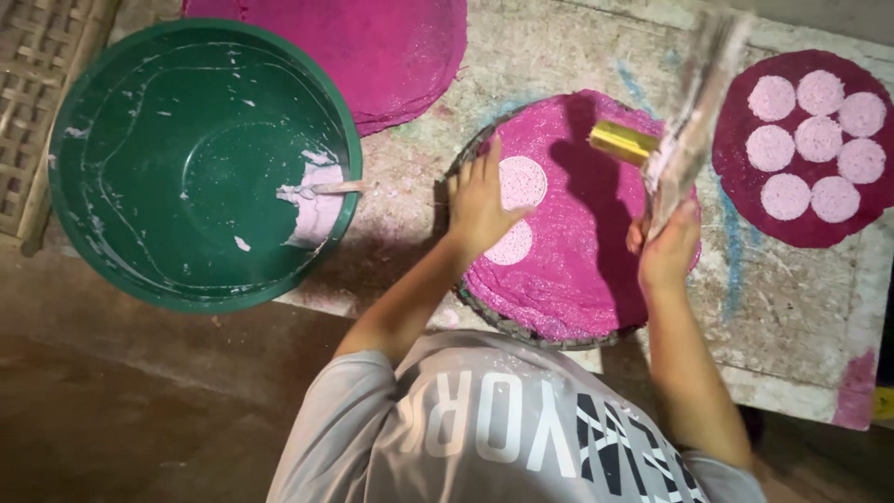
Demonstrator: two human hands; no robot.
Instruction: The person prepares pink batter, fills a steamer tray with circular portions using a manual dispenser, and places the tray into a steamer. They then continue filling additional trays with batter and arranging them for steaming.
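Note:
My left hand (477,200) lies flat with fingers spread on a round tray covered in bright magenta cloth (577,279). Its fingertips touch a pale pink disc (523,182), and a second pale pink disc (510,246) lies just below the palm. My right hand (666,250) is raised over the tray's right side. It grips a long, blurred, translucent shiny object (694,112) that points up and away. A small yellow block (622,142) shows beside that object; I cannot tell whether the two are joined.
A large green basin (112,233) with pale pink batter and a spoon (321,189) stands at the left. Another magenta round (372,47) lies at the top. At the right, a dark magenta round (745,186) carries several pink discs. Woven lattice (37,56) sits far left.

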